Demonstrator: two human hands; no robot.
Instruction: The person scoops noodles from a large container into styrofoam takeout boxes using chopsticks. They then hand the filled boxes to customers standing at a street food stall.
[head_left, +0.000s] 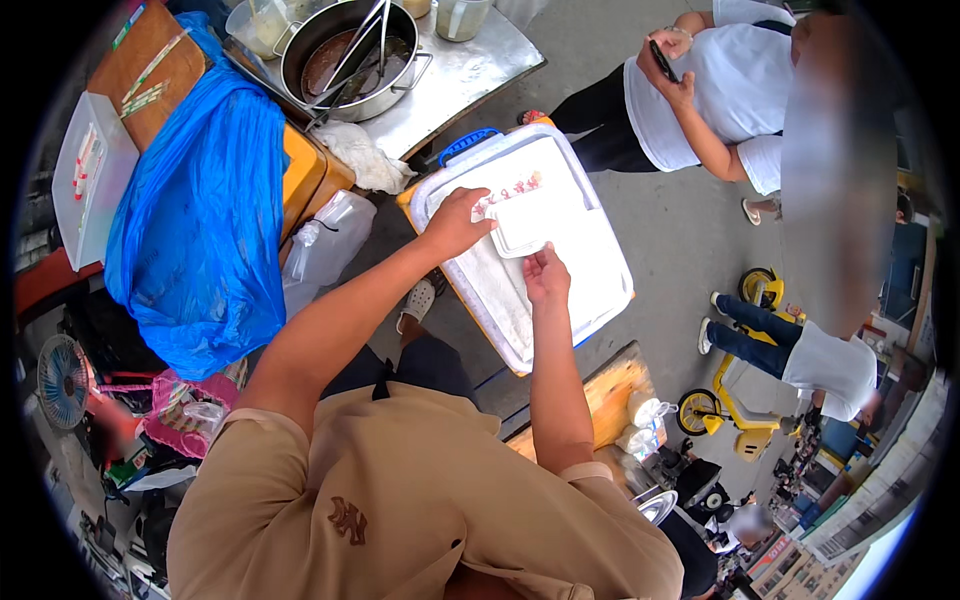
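Note:
Both hands meet over a white plastic cooler lid (592, 262) with a raised rim, a blue handle and red marks on its top. My left hand (456, 225) grips the left edge of a small white lidded food container (523, 225), thumb on top. At the container's near edge, my right hand (547, 274) holds it with the fingertips, palm turned partly up. What the container holds is hidden. Whether it rests on the lid or is slightly lifted, I cannot tell.
A metal table (480, 79) at upper left carries a steel pot (350, 60) of dark liquid with tongs. Beside it lies a white cloth (361, 156); a blue plastic bag (202, 225) is further left. A person with a phone (664, 61) stands beyond the cooler. A wooden board (619, 394) is at right.

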